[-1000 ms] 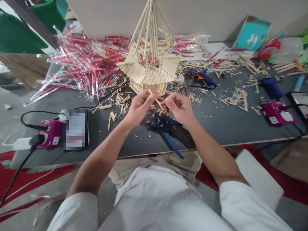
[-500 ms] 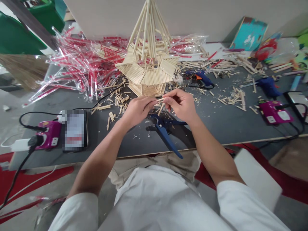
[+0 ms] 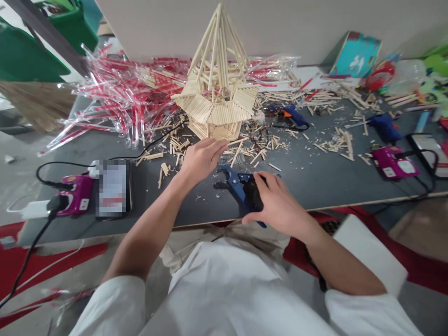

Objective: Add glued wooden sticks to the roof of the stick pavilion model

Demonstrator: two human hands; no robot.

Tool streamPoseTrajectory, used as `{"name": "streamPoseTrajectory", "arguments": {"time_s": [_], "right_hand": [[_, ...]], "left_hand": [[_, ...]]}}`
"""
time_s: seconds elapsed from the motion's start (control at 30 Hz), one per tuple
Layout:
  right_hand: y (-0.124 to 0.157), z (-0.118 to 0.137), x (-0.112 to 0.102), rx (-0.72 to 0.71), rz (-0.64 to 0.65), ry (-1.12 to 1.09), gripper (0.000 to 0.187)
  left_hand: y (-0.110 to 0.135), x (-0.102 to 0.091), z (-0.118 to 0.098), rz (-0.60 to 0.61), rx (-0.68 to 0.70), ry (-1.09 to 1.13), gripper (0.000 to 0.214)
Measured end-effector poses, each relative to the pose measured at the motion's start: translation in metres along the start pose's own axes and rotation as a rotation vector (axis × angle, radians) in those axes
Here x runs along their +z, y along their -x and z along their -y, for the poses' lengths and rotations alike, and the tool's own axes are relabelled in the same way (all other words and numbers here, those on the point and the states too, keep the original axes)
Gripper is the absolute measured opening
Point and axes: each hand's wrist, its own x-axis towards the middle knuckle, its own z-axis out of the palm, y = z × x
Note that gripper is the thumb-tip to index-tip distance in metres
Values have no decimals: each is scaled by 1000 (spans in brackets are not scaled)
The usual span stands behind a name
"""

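In front of the stick tower (image 3: pixel 227 112), the left hand (image 3: pixel 199 163) hides the tips of its fingers and one end of the thin stick (image 3: pixel 239 141); farther forward, the right hand (image 3: pixel 278 200) covers part of the blue cutter (image 3: pixel 235 189), so contact cannot be told. Left of the tower, the phone (image 3: pixel 112 189) has a pixelated screen, and the wrappers (image 3: pixel 133 105) run partly hidden behind the tower. Scraps (image 3: pixel 173 148) about its base are too small to count.

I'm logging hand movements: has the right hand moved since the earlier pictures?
Yes: the right hand has moved away from the stick model, back toward the person and slightly right, and is now at the blue cutter.
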Motion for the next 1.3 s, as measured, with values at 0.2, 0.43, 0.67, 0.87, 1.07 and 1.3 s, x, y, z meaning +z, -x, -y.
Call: {"name": "streamPoseTrajectory", "arguments": {"time_s": [0.2,0.43,0.67,0.87,1.07,1.3], "right_hand": [[-1,12,15,1,-55,187,86],[-6,13,-1,123,-53,129,45],[-8,-4,-19,333,36,-547,42],[-14,11,-14,299,-7,-687,40],[-25,25,-17,262,-65,-693,37],[-25,29,-14,253,-98,-658,38]], "left_hand": [[1,-1,-4,38,-45,42,33],[0,-3,-1,11,-79,3,33],[0,-2,-10,-6,-92,-46,33],[2,0,-18,24,-75,-52,31],[3,0,-24,71,-29,-109,32],[5,4,-23,54,-17,-163,32]]}}
